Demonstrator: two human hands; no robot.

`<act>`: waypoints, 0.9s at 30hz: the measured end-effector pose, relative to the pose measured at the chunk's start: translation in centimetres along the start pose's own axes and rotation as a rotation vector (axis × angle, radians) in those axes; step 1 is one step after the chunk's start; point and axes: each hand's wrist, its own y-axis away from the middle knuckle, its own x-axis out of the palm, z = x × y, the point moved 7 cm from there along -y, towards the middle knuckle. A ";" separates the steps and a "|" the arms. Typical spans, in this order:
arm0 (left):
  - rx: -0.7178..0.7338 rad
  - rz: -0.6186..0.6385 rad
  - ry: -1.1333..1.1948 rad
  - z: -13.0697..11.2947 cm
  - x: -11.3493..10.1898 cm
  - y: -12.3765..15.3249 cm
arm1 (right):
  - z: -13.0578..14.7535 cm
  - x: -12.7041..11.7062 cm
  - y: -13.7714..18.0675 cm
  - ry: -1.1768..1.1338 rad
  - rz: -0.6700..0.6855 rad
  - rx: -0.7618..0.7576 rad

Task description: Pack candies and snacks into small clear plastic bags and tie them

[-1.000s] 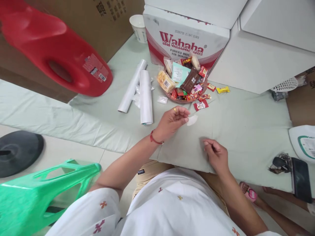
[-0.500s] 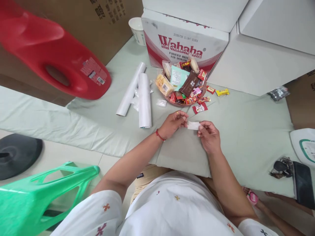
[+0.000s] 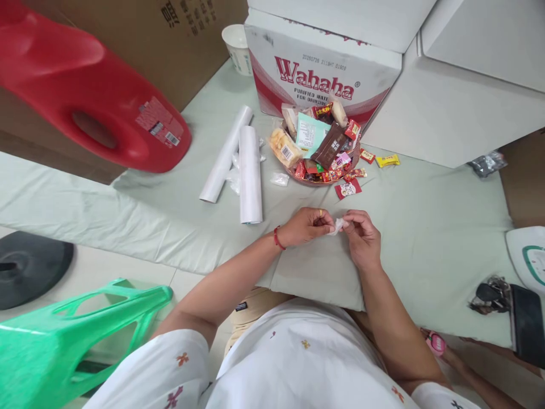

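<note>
My left hand (image 3: 307, 226) and my right hand (image 3: 360, 237) meet over the pale green cloth (image 3: 409, 216), both pinching a small white wrapper (image 3: 338, 226) between the fingertips. The wrapper looks crumpled between them. Just beyond my hands stands a round dish (image 3: 320, 146) heaped with wrapped snacks and candies. A red-and-white candy packet (image 3: 348, 188) lies on the cloth close to my right hand.
Two white rolls (image 3: 244, 165) lie left of the dish. A Wahaha carton (image 3: 317, 71) and a paper cup (image 3: 237, 48) stand behind. A red jug (image 3: 85, 102) is at left, a green stool (image 3: 72, 341) at lower left, a phone and keys (image 3: 511, 309) at right.
My right hand came up from the cloth to join the left on the white wrapper. The wrapper, flat half a second ago, is now bunched between both hands.
</note>
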 end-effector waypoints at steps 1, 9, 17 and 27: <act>0.013 -0.032 -0.014 0.1 -0.1 0.0 | 0.0 -0.1 0.1 0.002 -0.026 0.015; 0.078 -0.143 -0.051 0.6 -0.1 0.0 | 0.2 1.0 0.6 0.140 0.071 0.114; -0.010 -0.127 0.180 0.0 -0.9 0.3 | -1.2 -0.6 -0.2 -0.201 0.018 0.271; -0.024 -0.030 0.260 0.2 0.7 0.4 | -1.2 -0.2 -0.1 -0.098 0.001 0.218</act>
